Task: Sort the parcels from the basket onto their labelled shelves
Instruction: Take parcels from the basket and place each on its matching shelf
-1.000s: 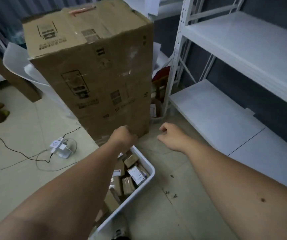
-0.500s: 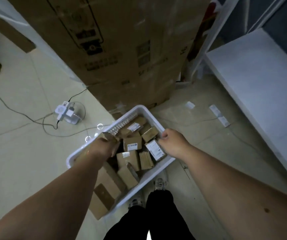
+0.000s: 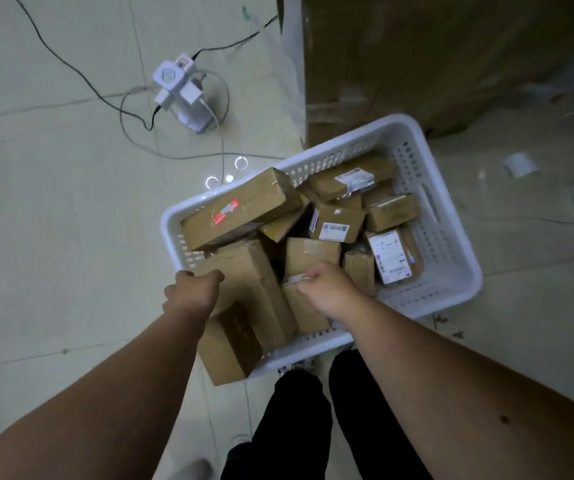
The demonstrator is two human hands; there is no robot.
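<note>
the left hand (image 3: 193, 292) is curled into a fist at the near-left rim of the white perforated plastic basket (image 3: 451, 244), against the corner of a long brown cardboard parcel (image 3: 244, 289); whether it grips the rim or that parcel's edge cannot be told. the right hand (image 3: 327, 291) is curled too, its fingertips pinching the white label edge of a small brown cardboard parcel (image 3: 304, 311) that lies directly under it near the basket's near wall.

the relation that matters: this small parcel sits between the 2 hands, touching the right one and just beside the left, so the right hand is the nearer and looks set to lift it. its long axis seems to run from the person outward, though the hand covers most of it. the long parcel next to it runs the same way and leans over the near rim, so pulling the small one straight up rather than sideways would likely avoid dragging it.

further out, other taped parcels fill the basket, one flat box with a red sticker (image 3: 240, 209) across the far-left side. beyond stand a large cardboard carton (image 3: 434, 57) and a white power adapter with cables (image 3: 181, 88) on the tiled floor (image 3: 36, 202). no shelf is in view.
</note>
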